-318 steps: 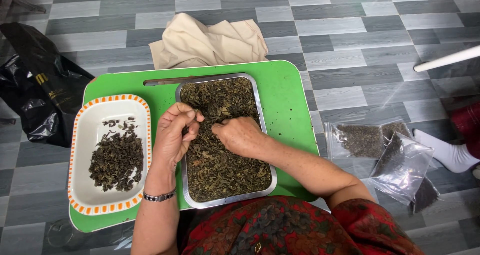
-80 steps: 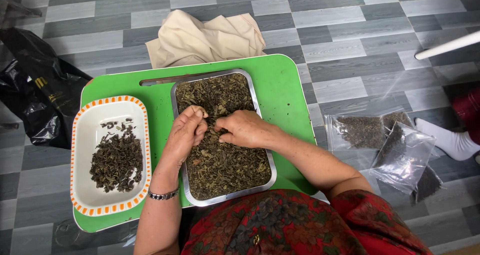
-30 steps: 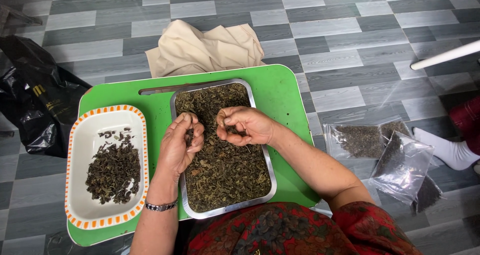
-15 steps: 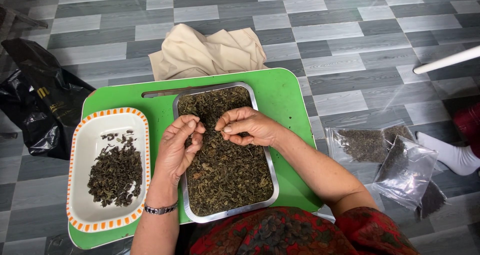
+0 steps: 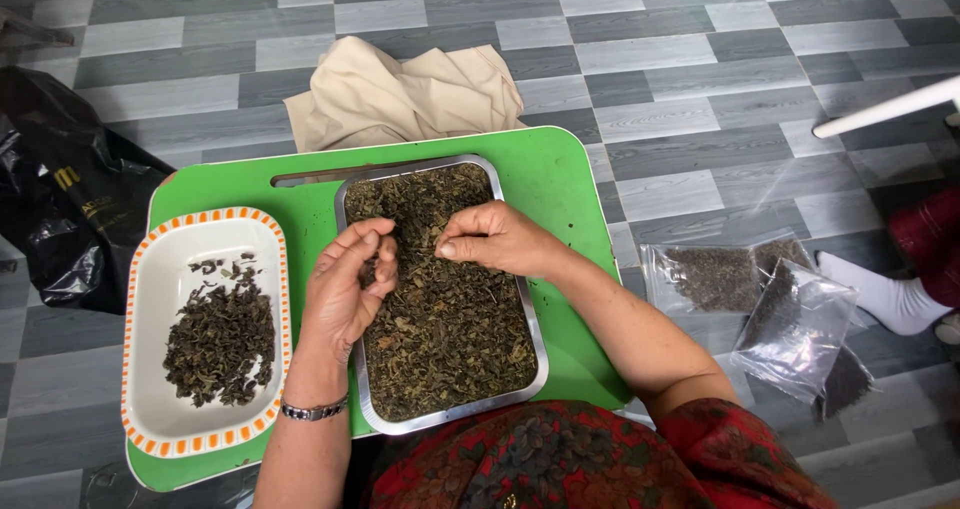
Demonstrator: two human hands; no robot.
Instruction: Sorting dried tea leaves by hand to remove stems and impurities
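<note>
While both hands hover over the metal tray (image 5: 357, 369) of dried leaves (image 5: 450, 319) on the green board (image 5: 560, 179), the left hand (image 5: 345, 289) cups loosely and the right hand (image 5: 495, 239) pinches a few. Just left, the orange-rimmed dish (image 5: 150, 269) nearly touches the tray's edge.

You have one view only: the head camera looks steeply down from close above your lap, facing the green table (image 5: 560, 184), grey tiled floor (image 5: 700, 59) beyond it.
</note>
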